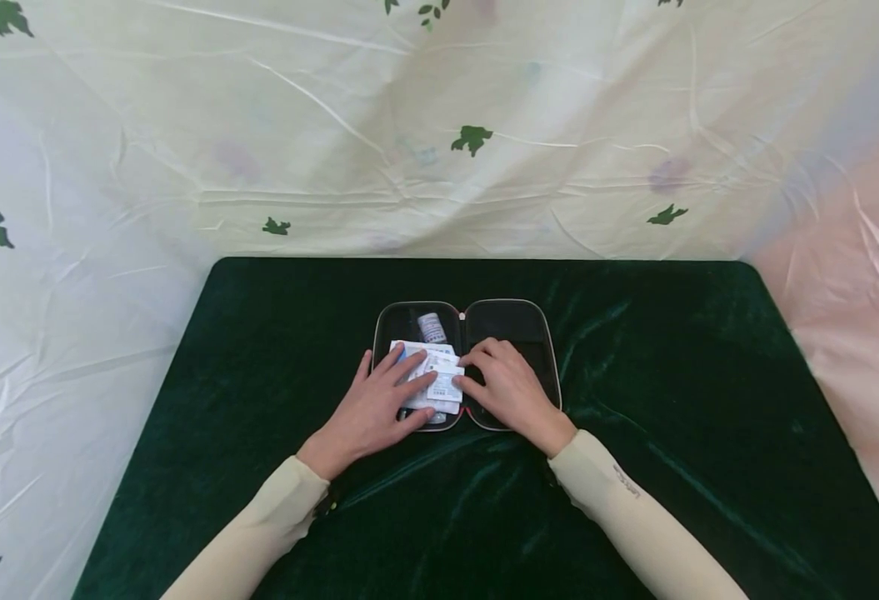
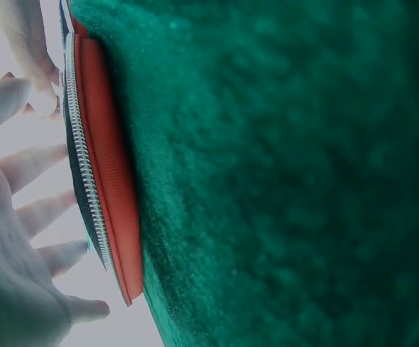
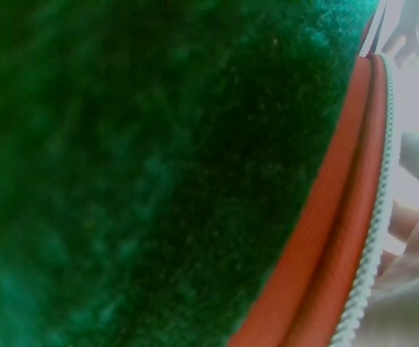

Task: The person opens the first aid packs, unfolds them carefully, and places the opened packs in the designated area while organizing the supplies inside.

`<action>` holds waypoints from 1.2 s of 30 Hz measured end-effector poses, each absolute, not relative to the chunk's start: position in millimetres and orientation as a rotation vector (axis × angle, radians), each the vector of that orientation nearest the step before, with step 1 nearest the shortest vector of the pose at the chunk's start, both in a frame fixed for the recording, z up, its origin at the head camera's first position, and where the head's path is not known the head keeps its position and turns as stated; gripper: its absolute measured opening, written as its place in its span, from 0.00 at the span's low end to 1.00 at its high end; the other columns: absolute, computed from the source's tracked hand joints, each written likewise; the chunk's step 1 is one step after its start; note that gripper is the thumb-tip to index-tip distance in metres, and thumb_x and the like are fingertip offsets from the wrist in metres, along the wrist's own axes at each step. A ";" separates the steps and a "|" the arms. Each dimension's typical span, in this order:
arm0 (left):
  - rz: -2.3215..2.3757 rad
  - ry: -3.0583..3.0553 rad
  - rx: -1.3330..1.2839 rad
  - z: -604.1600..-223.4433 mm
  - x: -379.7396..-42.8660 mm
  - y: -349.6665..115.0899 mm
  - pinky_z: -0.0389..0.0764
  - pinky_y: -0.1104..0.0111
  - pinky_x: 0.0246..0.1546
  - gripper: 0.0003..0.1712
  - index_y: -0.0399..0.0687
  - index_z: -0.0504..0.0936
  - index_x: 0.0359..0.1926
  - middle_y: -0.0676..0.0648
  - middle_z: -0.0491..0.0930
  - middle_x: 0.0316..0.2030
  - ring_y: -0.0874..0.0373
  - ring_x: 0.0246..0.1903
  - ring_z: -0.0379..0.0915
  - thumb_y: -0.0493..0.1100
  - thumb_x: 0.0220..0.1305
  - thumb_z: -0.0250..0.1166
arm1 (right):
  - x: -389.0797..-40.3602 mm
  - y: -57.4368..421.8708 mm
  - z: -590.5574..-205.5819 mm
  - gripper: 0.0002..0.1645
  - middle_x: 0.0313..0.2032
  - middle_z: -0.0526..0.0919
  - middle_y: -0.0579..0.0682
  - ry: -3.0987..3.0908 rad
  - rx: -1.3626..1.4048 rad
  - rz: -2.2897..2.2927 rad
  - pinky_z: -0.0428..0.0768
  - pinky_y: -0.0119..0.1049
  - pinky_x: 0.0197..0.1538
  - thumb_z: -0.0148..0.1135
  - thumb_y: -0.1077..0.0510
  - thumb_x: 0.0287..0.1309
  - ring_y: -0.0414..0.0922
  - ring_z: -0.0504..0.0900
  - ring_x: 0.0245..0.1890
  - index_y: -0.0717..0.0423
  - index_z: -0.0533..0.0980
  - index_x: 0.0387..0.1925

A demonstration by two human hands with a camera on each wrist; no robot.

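Observation:
A small zippered case [image 1: 556,375] lies spread on the table, its two halves side by side. Its outside shows red in both wrist views, with a pale zipper [image 2: 86,163] along the rim. In the left half, flat white printed packets [image 1: 445,385] lie stacked beside a small white-labelled bottle [image 1: 432,327]. My left hand [image 1: 379,408] rests on the packets with fingers spread. My right hand [image 1: 510,385] reaches over the right half, thumb and fingertips apart and touching the packets' right edge. Parts of the packets are hidden under the fingers.
Dark green velvet cloth [image 1: 671,375] covers the table around the case. A pale curtain [image 1: 334,125] with green leaf or bird shapes hangs behind the far edge and along the sides.

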State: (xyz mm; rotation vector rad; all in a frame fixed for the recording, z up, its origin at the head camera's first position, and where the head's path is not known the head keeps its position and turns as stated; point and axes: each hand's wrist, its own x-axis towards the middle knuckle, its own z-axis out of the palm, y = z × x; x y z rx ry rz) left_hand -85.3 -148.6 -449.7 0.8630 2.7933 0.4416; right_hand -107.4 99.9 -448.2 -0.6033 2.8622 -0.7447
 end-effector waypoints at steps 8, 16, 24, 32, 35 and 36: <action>0.425 2.797 0.874 -452.4 -83.7 -149.2 0.47 0.32 0.72 0.37 0.63 0.71 0.76 0.47 0.56 0.80 0.43 0.80 0.44 0.70 0.73 0.54 | -109.3 97.3 -448.8 0.16 0.49 0.80 0.53 2.870 -0.593 -0.736 0.77 0.46 0.54 0.73 0.49 0.64 0.50 0.76 0.49 0.53 0.86 0.47; 0.427 2.803 0.870 -452.5 -82.9 -148.6 0.47 0.32 0.72 0.36 0.64 0.70 0.76 0.48 0.56 0.80 0.42 0.80 0.44 0.70 0.73 0.54 | -109.8 96.6 -447.6 0.12 0.48 0.81 0.52 2.850 -0.518 -0.833 0.77 0.47 0.53 0.70 0.52 0.67 0.50 0.75 0.48 0.54 0.87 0.46; 0.491 2.825 0.872 -451.2 -82.7 -147.7 0.46 0.32 0.72 0.36 0.63 0.69 0.76 0.47 0.57 0.80 0.41 0.79 0.44 0.69 0.74 0.55 | -110.2 107.8 -440.8 0.08 0.46 0.82 0.52 2.815 -0.402 -0.969 0.78 0.48 0.52 0.69 0.55 0.68 0.50 0.76 0.46 0.54 0.87 0.43; 0.545 2.854 0.893 -450.1 -84.0 -144.7 0.47 0.31 0.72 0.34 0.61 0.72 0.75 0.47 0.59 0.79 0.42 0.79 0.45 0.66 0.74 0.57 | -113.0 128.7 -436.1 0.08 0.46 0.86 0.52 2.721 -0.326 -1.149 0.82 0.48 0.51 0.66 0.56 0.70 0.48 0.80 0.42 0.54 0.86 0.45; 0.550 2.865 0.907 -448.9 -84.9 -141.5 0.48 0.31 0.72 0.34 0.60 0.74 0.73 0.47 0.61 0.78 0.41 0.79 0.46 0.66 0.73 0.58 | -114.0 136.6 -433.2 0.07 0.44 0.88 0.51 2.701 -0.310 -1.200 0.81 0.44 0.45 0.65 0.57 0.71 0.48 0.79 0.39 0.54 0.85 0.45; 0.550 2.868 0.910 -448.7 -85.1 -140.2 0.48 0.31 0.72 0.34 0.60 0.74 0.73 0.47 0.61 0.78 0.41 0.79 0.47 0.66 0.73 0.58 | -114.3 139.2 -431.9 0.07 0.44 0.88 0.51 2.699 -0.305 -1.209 0.79 0.43 0.43 0.65 0.57 0.71 0.48 0.79 0.38 0.54 0.85 0.45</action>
